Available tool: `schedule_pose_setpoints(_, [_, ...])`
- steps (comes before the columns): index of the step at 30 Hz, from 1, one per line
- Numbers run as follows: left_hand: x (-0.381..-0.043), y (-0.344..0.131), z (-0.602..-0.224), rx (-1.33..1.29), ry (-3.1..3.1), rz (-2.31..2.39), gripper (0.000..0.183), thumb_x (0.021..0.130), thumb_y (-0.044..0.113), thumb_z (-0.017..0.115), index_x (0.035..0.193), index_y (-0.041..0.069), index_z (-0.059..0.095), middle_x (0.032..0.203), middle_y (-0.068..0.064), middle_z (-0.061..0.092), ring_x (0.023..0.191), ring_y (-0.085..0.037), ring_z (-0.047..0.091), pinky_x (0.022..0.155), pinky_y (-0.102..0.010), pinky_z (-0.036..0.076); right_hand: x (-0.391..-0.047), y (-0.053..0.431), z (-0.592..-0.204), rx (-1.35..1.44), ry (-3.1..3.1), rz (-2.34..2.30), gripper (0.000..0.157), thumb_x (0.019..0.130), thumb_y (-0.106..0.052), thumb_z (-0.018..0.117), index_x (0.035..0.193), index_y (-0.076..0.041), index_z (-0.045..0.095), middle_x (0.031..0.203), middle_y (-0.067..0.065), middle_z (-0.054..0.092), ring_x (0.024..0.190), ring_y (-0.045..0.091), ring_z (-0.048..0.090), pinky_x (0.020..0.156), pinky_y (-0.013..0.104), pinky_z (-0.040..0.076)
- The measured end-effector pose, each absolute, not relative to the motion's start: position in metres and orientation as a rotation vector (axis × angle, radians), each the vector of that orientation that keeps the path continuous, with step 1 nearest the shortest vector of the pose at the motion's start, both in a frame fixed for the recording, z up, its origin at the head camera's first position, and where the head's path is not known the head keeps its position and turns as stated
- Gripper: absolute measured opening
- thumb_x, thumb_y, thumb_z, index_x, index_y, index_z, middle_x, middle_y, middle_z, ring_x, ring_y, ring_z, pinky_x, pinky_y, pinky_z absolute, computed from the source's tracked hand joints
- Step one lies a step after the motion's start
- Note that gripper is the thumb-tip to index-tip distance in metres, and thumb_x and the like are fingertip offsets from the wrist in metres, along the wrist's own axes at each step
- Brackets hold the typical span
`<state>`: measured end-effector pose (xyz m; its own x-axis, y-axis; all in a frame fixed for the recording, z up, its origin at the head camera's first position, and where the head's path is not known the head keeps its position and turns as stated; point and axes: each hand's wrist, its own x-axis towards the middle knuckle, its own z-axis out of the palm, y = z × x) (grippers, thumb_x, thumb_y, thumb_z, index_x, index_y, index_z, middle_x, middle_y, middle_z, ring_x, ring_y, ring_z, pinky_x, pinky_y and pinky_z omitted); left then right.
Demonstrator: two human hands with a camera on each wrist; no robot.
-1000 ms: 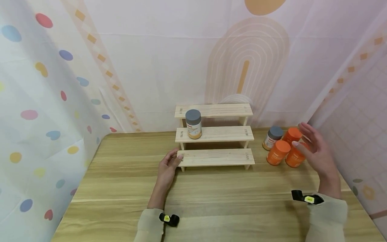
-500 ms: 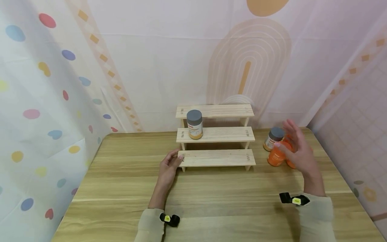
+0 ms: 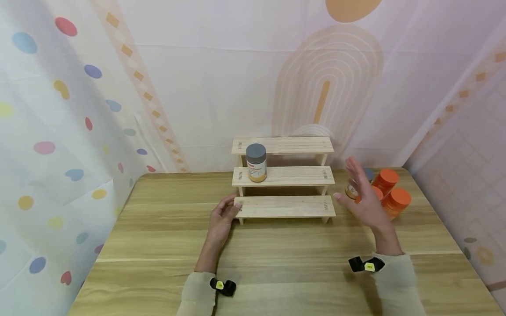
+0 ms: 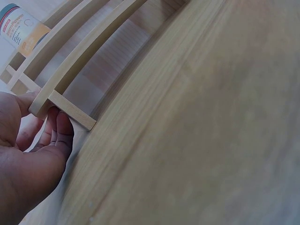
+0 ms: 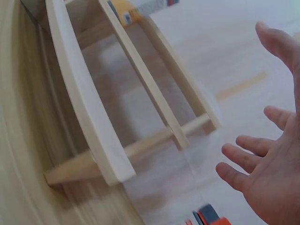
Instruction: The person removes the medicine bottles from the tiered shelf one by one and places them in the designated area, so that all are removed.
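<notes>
My left hand (image 3: 221, 219) grips the left end of the lowest step of a three-step wooden shelf (image 3: 284, 207), thumb on top and fingers curled beneath, as the left wrist view shows. On the middle step, near its left end, stands a grey-lidded jar (image 3: 256, 163) with a white and orange label. My right hand (image 3: 365, 199) holds nothing; its fingers are spread and it hovers right of the shelf, partly covering another grey-lidded jar (image 3: 369, 174). Behind it are several orange jars (image 3: 396, 202). In the right wrist view, the palm faces the shelf's right end.
The shelf stands near the back of a wooden table (image 3: 276, 263), close to a patterned cloth backdrop (image 3: 205, 96). Printed cloth also hangs along the left and right sides. The jars on the right stand close together near the back edge.
My right hand has moved left, from over the orange jars toward the shelf's right end, still without holding anything. My left hand has stayed on the lowest step.
</notes>
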<state>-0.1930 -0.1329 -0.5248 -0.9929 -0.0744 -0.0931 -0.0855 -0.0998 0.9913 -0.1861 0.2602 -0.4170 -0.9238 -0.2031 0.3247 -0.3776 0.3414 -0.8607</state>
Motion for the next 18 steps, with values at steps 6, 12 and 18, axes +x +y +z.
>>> schedule_pose_setpoints(6, [-0.193,-0.133,-0.523,-0.184,2.099,2.322,0.044,0.102,0.015,0.065,0.144,0.007,0.055,0.125,-0.008,0.057,0.113,-0.011,0.064,0.094,-0.018,0.054,-0.188,0.245,-0.419,0.568,-2.462,1.673,0.101,0.093,-0.009,0.072,0.166,-0.032,0.006,0.172,0.002,0.016,0.157,0.037,0.017,0.123,0.068,0.016])
schedule_pose_setpoints(12, [-0.192,-0.132,-0.522,-0.182,2.094,2.334,0.043,0.101,0.016,0.066,0.143,0.007,0.057,0.125,-0.008,0.058,0.112,-0.01,0.064,0.093,-0.018,0.054,-0.187,0.23,-0.419,0.635,-2.437,1.72,0.106,0.09,-0.02,0.078,0.166,-0.03,0.004,0.174,-0.002,0.009,0.16,0.035,0.009,0.121,0.074,0.008])
schedule_pose_setpoints(18, [-0.192,-0.132,-0.523,-0.198,2.087,2.343,0.043,0.101,0.016,0.066,0.142,0.006,0.057,0.124,-0.008,0.058,0.11,-0.01,0.064,0.091,-0.017,0.054,-0.186,0.209,-0.413,0.708,-2.491,1.71,0.112,0.087,-0.042,0.081,0.164,-0.04,0.0,0.174,-0.004,0.002,0.16,0.034,0.003,0.116,0.081,0.007])
